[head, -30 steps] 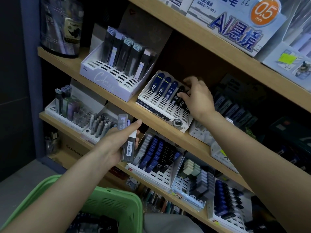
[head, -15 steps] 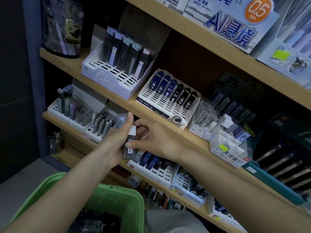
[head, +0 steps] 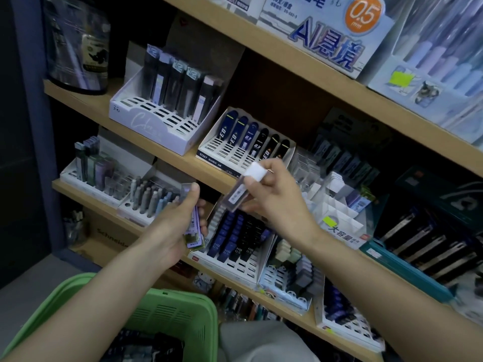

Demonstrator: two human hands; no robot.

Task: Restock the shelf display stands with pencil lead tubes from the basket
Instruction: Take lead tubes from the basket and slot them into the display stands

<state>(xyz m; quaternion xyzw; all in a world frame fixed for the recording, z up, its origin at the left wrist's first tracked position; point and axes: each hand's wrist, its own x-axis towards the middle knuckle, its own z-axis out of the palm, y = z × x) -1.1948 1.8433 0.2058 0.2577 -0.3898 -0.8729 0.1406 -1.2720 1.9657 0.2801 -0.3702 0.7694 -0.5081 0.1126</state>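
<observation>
The right hand [head: 279, 202] pinches one tube [head: 235, 197] with a white cap between thumb and fingers. The tube hangs tilted in front of the shelf edge, below the middle stand [head: 224, 155] and above the lower stand [head: 235, 265]; it sits in no slot. The left hand [head: 170, 231] grips a small stack of tubes [head: 194, 231], with the thumb curled over the top end. The green basket [head: 180, 307] sits below the forearms. Dark packs [head: 146, 346] show inside it, so stock is left.

Status, as judged: restocking is under way, not complete.
- Middle stand: back row filled with six tubes; front rows are open slots.
- White stand [head: 146, 124]: one back row of tall packs; front slots open.
- Lower stand: upper rows filled; front slots open.

Left to do: seat the held tube, then the stack, then the basket contents.
</observation>
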